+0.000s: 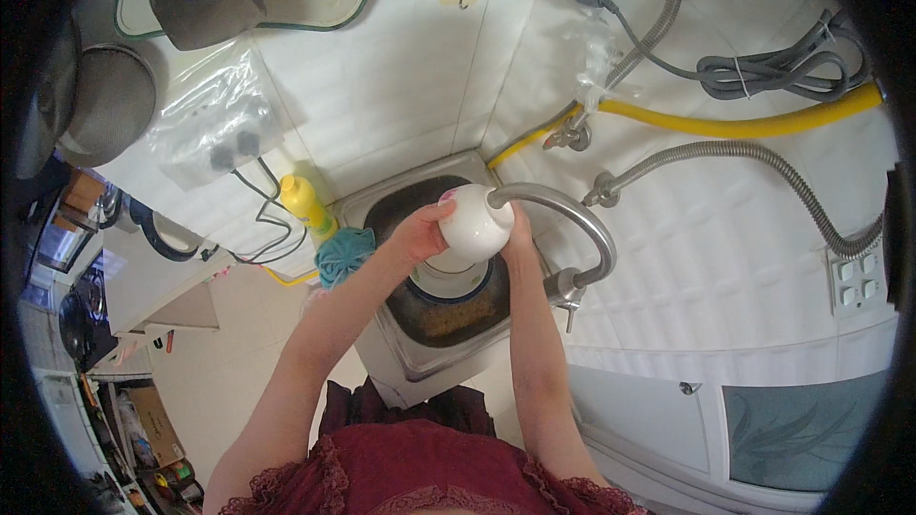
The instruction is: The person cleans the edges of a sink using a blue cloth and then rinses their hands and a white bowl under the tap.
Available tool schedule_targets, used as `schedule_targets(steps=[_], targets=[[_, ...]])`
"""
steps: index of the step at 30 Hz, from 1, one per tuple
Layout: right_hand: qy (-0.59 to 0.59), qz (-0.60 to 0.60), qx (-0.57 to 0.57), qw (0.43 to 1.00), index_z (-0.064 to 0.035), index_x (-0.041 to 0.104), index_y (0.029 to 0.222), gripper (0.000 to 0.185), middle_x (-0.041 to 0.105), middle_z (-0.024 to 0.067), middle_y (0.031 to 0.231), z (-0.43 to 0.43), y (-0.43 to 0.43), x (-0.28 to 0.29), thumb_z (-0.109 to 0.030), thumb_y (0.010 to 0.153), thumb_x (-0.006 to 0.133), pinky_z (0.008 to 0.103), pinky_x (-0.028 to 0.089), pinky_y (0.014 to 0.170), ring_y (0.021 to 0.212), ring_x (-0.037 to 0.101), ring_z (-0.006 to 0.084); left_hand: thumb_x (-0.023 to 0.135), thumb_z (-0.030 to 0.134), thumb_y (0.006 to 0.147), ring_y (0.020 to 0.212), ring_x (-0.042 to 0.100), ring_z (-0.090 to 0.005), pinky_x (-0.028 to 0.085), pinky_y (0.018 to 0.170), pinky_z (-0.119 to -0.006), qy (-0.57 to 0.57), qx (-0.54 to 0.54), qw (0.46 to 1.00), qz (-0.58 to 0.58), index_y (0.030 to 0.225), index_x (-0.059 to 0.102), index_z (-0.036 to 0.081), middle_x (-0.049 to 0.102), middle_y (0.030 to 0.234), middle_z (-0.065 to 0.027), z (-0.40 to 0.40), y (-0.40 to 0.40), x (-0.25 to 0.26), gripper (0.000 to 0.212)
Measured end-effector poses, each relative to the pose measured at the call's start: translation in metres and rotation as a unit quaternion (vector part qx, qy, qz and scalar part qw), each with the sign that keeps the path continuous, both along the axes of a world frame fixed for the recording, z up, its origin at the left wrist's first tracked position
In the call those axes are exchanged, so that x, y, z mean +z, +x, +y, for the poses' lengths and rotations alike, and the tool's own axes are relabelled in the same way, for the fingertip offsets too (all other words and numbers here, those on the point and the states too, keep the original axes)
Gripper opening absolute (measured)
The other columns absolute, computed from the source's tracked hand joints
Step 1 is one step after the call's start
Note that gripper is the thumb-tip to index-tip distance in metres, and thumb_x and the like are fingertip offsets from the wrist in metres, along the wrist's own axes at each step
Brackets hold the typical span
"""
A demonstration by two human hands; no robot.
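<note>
Between my two hands a white bowl [469, 232] with a pink pattern near its rim is held over the sink, its outer side and foot turned up towards the faucet. My left hand [427, 231] grips its left side, thumb on the surface. My right hand [520, 230] holds the right side, its fingers partly hidden behind the bowl. The curved metal faucet [600, 229] ends right at the bowl; whether water runs cannot be told. Below, white dishes, one a plate with a dark blue rim [458, 293], lie in the stainless steel sink [422, 365].
A teal mesh cloth [343, 257] and a yellow bottle [306, 204] stand at the sink's left edge. Behind the faucet, a braided hose [751, 150] and a yellow pipe [751, 121] run along the tiled wall. Black cables [275, 222] hang at left.
</note>
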State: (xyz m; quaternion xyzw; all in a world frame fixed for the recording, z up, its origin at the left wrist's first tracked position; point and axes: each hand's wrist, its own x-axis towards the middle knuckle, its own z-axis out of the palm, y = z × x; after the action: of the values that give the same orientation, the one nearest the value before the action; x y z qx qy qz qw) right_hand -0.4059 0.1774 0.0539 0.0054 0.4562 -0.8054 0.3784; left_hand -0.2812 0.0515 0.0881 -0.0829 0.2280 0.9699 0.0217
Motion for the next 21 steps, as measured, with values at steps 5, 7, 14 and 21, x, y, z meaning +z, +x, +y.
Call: schedule_targets(steps=[5,7,14,21], targets=[[0.265,0.394,-0.186,0.86,0.0059,0.046,0.102,0.038,0.049,0.0184,0.1,-0.007,0.031,-0.008,-0.027,0.084,0.042,0.0332,0.035,0.081,0.093,0.046,0.0292,0.053,0.021,0.08,0.101,0.049,-0.0197,0.04,0.086,-0.035,0.12,0.161,0.977,-0.068,0.113,0.043,0.01,0.05,0.109,-0.0046,0.037,-0.018,-0.013,0.036],[0.344,0.58,-0.269,0.688,0.0052,0.045,0.103,0.034,0.048,0.0202,0.096,-0.021,0.063,0.018,-0.021,0.082,0.045,0.0359,0.033,0.083,0.094,0.044,0.0344,0.051,0.022,0.082,0.102,0.048,-0.0196,0.041,0.085,-0.034,0.111,0.156,0.981,-0.015,0.113,0.042,0.008,0.049,0.11,-0.0046,0.036,-0.012,-0.012,0.035],[0.271,0.361,-0.206,0.868,0.0039,0.05,0.095,0.029,0.054,0.0216,0.091,-0.004,0.033,0.017,-0.02,0.08,0.044,0.0374,0.04,0.073,0.081,0.053,0.0353,0.049,0.025,0.083,0.1,0.048,-0.0194,0.04,0.084,-0.033,0.024,0.14,0.99,0.005,0.114,0.04,0.007,0.049,0.11,-0.0052,0.055,-0.01,-0.007,0.038],[0.406,0.671,-0.332,0.524,0.0047,0.049,0.103,0.035,0.054,0.0196,0.091,-0.023,0.066,0.026,-0.02,0.079,0.045,0.0396,0.039,0.075,0.084,0.051,0.0371,0.05,0.029,0.082,0.099,0.049,-0.0173,0.041,0.084,-0.032,0.029,0.159,0.987,0.01,0.115,0.039,0.007,0.048,0.11,-0.0038,0.05,-0.01,-0.023,0.041]])
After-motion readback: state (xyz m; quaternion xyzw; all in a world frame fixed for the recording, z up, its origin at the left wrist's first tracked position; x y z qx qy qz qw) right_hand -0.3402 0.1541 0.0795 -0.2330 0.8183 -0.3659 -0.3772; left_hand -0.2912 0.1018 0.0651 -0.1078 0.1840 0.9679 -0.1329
